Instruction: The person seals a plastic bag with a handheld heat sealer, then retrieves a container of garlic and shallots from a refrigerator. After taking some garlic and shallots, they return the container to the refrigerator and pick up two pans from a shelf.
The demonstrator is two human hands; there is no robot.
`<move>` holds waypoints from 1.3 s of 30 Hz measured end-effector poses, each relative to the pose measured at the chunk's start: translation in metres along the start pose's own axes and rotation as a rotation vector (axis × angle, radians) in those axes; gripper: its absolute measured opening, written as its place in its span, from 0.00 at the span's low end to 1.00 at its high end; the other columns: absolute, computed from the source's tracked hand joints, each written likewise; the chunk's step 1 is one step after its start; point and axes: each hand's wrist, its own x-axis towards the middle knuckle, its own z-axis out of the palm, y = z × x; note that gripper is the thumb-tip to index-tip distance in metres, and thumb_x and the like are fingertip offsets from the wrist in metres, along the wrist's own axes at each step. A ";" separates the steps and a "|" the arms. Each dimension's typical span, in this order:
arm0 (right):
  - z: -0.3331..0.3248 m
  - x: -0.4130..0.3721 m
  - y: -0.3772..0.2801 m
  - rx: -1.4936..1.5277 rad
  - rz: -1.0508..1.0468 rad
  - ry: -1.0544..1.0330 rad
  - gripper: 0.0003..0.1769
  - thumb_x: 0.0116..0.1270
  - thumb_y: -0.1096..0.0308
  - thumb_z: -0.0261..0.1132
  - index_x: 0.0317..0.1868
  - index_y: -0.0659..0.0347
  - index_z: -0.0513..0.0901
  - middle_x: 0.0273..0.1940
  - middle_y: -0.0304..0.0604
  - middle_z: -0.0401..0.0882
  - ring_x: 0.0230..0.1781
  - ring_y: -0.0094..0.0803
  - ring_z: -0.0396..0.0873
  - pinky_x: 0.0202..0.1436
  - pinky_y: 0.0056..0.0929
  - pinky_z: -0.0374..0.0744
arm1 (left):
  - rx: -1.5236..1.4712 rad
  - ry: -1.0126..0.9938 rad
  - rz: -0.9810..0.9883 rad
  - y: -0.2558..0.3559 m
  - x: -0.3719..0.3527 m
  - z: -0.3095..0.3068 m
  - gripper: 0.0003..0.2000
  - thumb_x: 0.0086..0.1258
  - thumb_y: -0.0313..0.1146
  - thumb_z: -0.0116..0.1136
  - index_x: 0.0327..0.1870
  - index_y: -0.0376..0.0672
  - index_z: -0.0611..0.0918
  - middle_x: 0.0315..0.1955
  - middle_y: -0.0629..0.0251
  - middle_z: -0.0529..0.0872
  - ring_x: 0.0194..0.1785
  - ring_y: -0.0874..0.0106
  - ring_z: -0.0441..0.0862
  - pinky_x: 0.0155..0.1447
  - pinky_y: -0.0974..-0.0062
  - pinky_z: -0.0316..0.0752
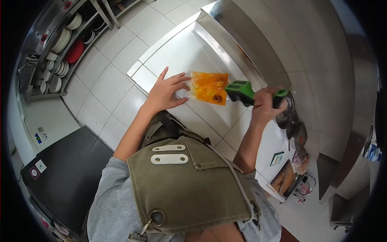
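Observation:
A clear plastic pouch of orange-yellow food (pixel 207 86) lies flat on the white tiled counter (pixel 173 56). Its clear end reaches my left hand (pixel 167 90), which is open with fingers spread and the fingertips at the pouch's left edge. My right hand (pixel 265 105) is closed around a green-and-black handheld tool (pixel 241 91). The tool's wide end points left, just beside the pouch's right edge. I cannot make out its exact kind, and part of its handle is hidden by my fingers.
A round dark metal pan or lid (pixel 287 115) sits right of my right hand. Farther down that side are a small green-and-white card (pixel 277 158) and a brown board (pixel 283 181). Shelves with stacked plates (pixel 61 40) stand at the upper left; a steel backsplash (pixel 258 44) borders the counter.

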 end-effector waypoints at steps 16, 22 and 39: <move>0.013 0.006 0.082 -0.273 -0.219 -0.054 0.07 0.48 0.77 0.57 0.21 0.66 0.65 0.16 0.34 0.61 0.19 0.20 0.59 0.22 0.20 0.62 | 0.011 -0.016 -0.002 -0.002 -0.003 0.000 0.12 0.50 0.39 0.66 0.37 0.53 0.81 0.55 0.75 0.77 0.64 0.71 0.68 0.72 0.49 0.44; 0.014 0.019 0.022 0.076 -0.182 -0.099 0.04 0.50 0.82 0.54 0.24 0.65 0.71 0.16 0.36 0.66 0.11 0.20 0.62 0.14 0.17 0.61 | 0.008 -0.008 -0.002 -0.005 0.001 0.001 0.13 0.49 0.38 0.67 0.37 0.53 0.81 0.55 0.75 0.77 0.64 0.70 0.68 0.71 0.48 0.45; 0.015 0.007 0.072 -0.362 -0.128 -0.091 0.06 0.47 0.77 0.60 0.23 0.67 0.70 0.17 0.35 0.64 0.20 0.19 0.62 0.23 0.20 0.64 | 0.003 -0.003 0.010 -0.006 0.001 -0.002 0.12 0.51 0.40 0.66 0.37 0.53 0.80 0.55 0.75 0.76 0.64 0.71 0.68 0.71 0.47 0.45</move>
